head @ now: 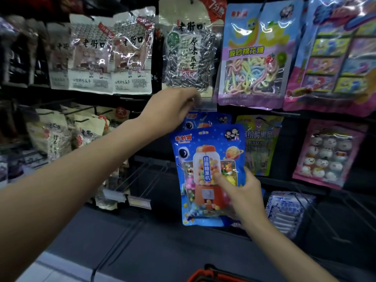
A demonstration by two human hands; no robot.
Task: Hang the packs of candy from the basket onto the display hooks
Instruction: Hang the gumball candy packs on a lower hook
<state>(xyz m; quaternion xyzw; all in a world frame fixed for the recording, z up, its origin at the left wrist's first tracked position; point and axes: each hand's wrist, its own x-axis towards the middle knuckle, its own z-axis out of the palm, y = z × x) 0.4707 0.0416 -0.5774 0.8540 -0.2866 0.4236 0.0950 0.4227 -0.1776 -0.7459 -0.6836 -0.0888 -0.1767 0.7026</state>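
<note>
1. Right hand [241, 193] grips the blue candy pack [207, 159] at its lower right edge.
2. Left hand [175, 106] pinches the clear hook tag [205, 103] just above the pack.
3. Bare hooks [142, 176] left, red basket [211, 275] below.

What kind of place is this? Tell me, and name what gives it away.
Most likely a shop's snack aisle: sealed packs such as the purple rope-candy bag and the clear sunflower-seed bag hang in rows, black wire display hooks carry price-label strips, and a red shopping basket sits below.

Glossy plastic candy pack [207, 174], shiny crinkled clear-film seed bags [110, 51], thin dark metal hooks [142, 176], red plastic basket [213, 275]
</note>
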